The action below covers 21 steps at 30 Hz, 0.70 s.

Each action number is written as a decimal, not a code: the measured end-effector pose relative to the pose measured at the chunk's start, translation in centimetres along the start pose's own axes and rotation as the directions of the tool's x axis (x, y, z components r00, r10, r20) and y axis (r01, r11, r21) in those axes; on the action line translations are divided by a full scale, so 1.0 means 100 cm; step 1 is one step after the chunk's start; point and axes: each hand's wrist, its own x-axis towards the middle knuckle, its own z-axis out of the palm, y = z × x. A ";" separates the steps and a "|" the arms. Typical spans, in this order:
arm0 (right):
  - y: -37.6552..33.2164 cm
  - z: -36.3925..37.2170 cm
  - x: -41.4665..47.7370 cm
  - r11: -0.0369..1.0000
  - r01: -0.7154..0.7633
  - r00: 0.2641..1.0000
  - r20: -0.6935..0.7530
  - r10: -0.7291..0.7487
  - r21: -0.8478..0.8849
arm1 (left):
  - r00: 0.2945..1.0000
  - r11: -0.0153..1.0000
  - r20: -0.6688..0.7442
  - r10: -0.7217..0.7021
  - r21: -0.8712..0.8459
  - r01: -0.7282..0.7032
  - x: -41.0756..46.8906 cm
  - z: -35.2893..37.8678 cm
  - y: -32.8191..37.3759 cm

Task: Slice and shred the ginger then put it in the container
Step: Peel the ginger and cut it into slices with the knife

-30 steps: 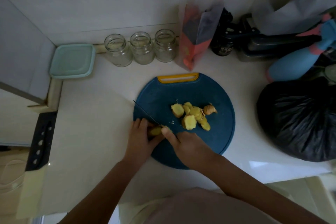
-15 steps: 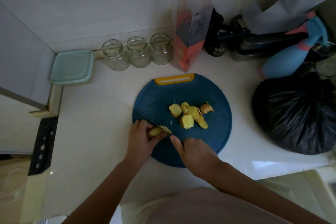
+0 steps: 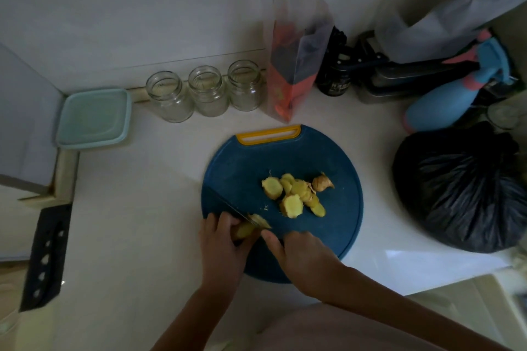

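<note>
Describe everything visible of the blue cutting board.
The cutting board is round, dark blue, seemingly plastic, with a yellow slotted handle at its far edge. It lies flat on the pale counter. Ginger slices sit near its middle; at its near-left edge the left hand holds a ginger piece, the right hand a knife.

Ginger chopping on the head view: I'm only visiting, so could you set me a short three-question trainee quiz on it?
1. True or false: the cut slices lie in the container.
2. What does the right hand hold: A knife, B spoon, C peeler?
3. How many jars stand by the wall?

Key: 1 false, they lie on the board; 2 A; 3 three.
</note>
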 end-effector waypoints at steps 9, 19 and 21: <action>-0.002 0.007 0.002 0.998 -0.002 0.998 -0.061 -0.002 -0.070 | 0.999 1.000 -0.036 0.001 0.002 -0.001 0.004 0.004 0.001; -0.019 0.006 0.016 0.997 0.067 0.994 -0.088 -0.070 -0.030 | 1.000 0.996 -0.014 0.019 -0.084 -0.020 0.007 -0.003 0.003; -0.017 0.007 0.014 0.995 0.083 0.992 -0.095 -0.088 -0.050 | 1.000 0.995 0.007 0.008 -0.097 -0.008 0.009 -0.005 0.002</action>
